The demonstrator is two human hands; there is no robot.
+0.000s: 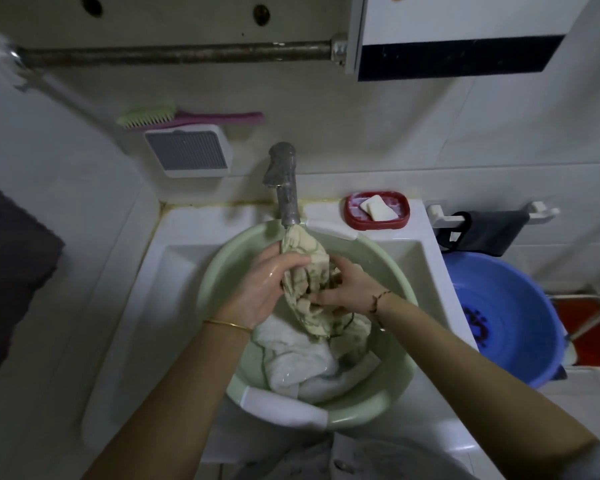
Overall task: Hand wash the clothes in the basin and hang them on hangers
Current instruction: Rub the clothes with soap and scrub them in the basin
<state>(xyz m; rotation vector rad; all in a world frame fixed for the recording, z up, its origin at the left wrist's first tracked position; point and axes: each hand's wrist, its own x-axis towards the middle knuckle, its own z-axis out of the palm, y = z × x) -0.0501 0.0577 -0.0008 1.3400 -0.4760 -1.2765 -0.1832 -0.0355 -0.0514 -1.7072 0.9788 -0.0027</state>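
Note:
A pale green basin (219, 268) sits in the white sink (174, 258). Above it I hold a wet beige garment with green lines (303, 261), bunched up right under the tap (283, 181). My left hand (269, 289) grips the garment from the left, fingers curled round it. My right hand (349, 289) grips it from the right, fingers dug into the folds. The garment's lower end trails down into the basin. A white cloth (298, 362) lies soaked in the basin bottom.
A red soap dish with a white bar (378, 209) stands on the sink's back right corner. A blue basin (506, 317) sits to the right. A brush (160, 117) rests above a wall box, and dark cloths hang at left (11, 271) and right (489, 230).

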